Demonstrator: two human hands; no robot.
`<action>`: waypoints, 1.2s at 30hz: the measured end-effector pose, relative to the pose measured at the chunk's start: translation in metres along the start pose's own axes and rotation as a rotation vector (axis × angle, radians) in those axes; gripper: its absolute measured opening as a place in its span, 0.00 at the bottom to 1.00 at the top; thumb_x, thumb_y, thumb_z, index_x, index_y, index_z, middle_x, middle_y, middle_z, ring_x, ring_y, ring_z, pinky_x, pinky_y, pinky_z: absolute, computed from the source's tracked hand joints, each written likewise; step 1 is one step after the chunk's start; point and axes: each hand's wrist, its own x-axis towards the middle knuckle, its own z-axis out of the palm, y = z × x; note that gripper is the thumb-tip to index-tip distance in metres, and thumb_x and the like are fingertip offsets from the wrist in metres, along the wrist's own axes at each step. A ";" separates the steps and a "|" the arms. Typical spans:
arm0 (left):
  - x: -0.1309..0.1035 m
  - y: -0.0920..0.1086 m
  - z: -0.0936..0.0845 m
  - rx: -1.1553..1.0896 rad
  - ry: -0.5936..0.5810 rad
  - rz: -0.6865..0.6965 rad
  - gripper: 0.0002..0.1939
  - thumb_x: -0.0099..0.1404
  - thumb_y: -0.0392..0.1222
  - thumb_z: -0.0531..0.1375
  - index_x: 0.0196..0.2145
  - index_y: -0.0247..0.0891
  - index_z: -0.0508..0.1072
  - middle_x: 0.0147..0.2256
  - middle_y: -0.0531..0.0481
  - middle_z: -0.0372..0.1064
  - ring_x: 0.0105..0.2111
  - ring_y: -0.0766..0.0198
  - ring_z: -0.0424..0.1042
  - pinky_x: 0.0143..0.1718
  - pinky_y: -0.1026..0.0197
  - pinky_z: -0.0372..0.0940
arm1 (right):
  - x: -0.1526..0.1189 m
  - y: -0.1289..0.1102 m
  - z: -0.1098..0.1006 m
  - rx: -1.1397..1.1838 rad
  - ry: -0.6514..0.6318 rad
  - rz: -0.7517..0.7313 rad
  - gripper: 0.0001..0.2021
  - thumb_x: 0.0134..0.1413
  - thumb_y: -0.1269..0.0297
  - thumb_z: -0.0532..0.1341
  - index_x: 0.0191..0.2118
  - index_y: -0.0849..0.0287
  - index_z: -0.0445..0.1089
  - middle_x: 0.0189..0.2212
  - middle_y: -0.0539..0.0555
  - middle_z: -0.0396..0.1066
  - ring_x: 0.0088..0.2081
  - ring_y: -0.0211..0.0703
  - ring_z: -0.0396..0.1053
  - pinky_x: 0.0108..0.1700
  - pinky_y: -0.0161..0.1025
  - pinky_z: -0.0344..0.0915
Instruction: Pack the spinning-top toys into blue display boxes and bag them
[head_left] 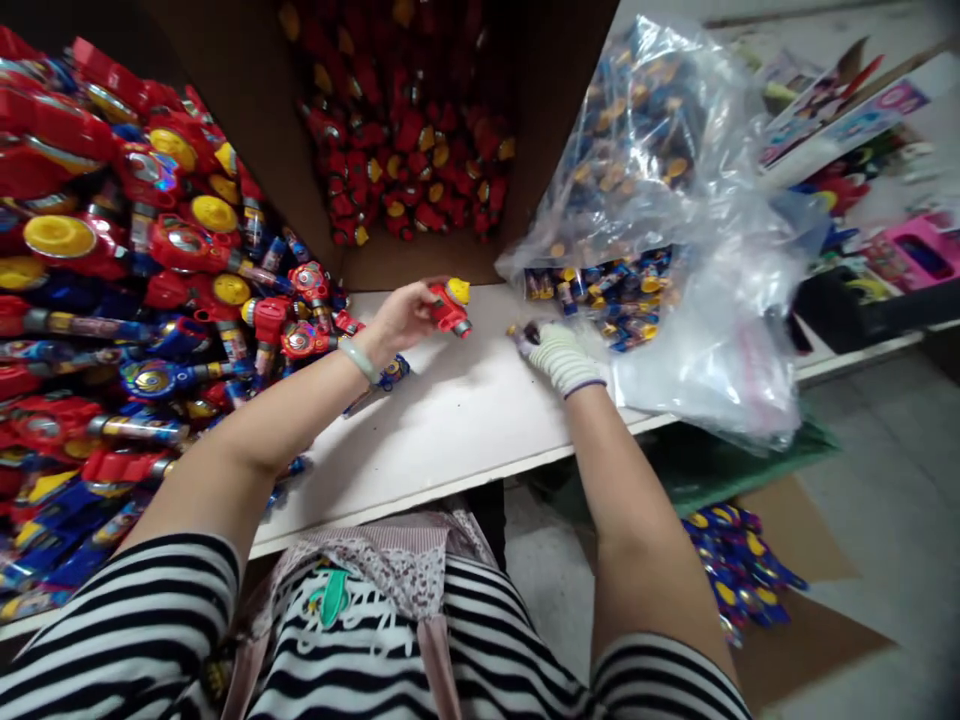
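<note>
My left hand, bare with a pale bangle at the wrist, pinches a red toy part with a yellow cap and a grey stub. It is held over the white tabletop, in front of the cardboard box. Off to the right, my right hand wears a white striped glove. Its fingers close on a small tube with a yellowish end, mostly hidden by the fingers. Close by, many small blue-and-yellow tubes spill from a clear plastic bag. A blue toy lies below my left wrist.
Red and blue toys are heaped along the left. The tall cardboard box at the back holds many red parts. A pink item sits far right. Below the table edge, an open carton contains blue-and-yellow toys.
</note>
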 end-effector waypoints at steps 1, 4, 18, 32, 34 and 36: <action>-0.009 -0.004 -0.001 -0.043 0.017 -0.017 0.15 0.53 0.39 0.61 0.40 0.35 0.73 0.33 0.49 0.74 0.30 0.65 0.72 0.32 0.62 0.68 | -0.012 -0.002 0.004 -0.015 -0.016 -0.029 0.22 0.63 0.50 0.56 0.51 0.60 0.73 0.45 0.64 0.73 0.44 0.51 0.71 0.47 0.44 0.67; -0.029 -0.020 -0.005 -0.021 0.105 -0.038 0.15 0.55 0.46 0.66 0.36 0.34 0.72 0.30 0.49 0.73 0.28 0.67 0.72 0.30 0.64 0.67 | -0.041 -0.007 0.016 -0.064 0.000 -0.015 0.20 0.58 0.55 0.61 0.53 0.56 0.73 0.50 0.63 0.70 0.48 0.54 0.69 0.47 0.45 0.66; -0.087 -0.035 -0.003 0.025 0.159 0.421 0.24 0.53 0.42 0.72 0.48 0.41 0.73 0.38 0.52 0.72 0.35 0.69 0.73 0.40 0.65 0.69 | -0.134 -0.078 0.022 0.364 0.226 -0.491 0.21 0.66 0.53 0.50 0.52 0.61 0.71 0.44 0.61 0.77 0.41 0.49 0.74 0.41 0.40 0.67; -0.111 -0.022 -0.006 0.438 0.053 0.472 0.24 0.53 0.42 0.72 0.48 0.45 0.77 0.46 0.49 0.72 0.42 0.63 0.72 0.47 0.62 0.69 | -0.145 -0.112 0.038 1.136 -0.291 -0.292 0.36 0.55 0.27 0.42 0.35 0.56 0.67 0.17 0.47 0.58 0.18 0.38 0.55 0.23 0.36 0.57; -0.111 -0.023 -0.003 0.429 0.163 0.491 0.23 0.54 0.41 0.71 0.48 0.45 0.77 0.43 0.50 0.72 0.40 0.64 0.72 0.46 0.63 0.68 | -0.149 -0.110 0.031 0.925 0.003 -0.228 0.31 0.51 0.30 0.55 0.40 0.56 0.68 0.28 0.54 0.69 0.28 0.42 0.64 0.30 0.36 0.61; -0.110 -0.024 -0.002 0.365 0.198 0.474 0.22 0.55 0.42 0.71 0.48 0.44 0.76 0.42 0.50 0.72 0.39 0.65 0.72 0.44 0.63 0.69 | -0.154 -0.109 0.025 0.896 0.039 -0.216 0.27 0.48 0.35 0.61 0.39 0.55 0.68 0.31 0.54 0.69 0.30 0.42 0.64 0.31 0.36 0.60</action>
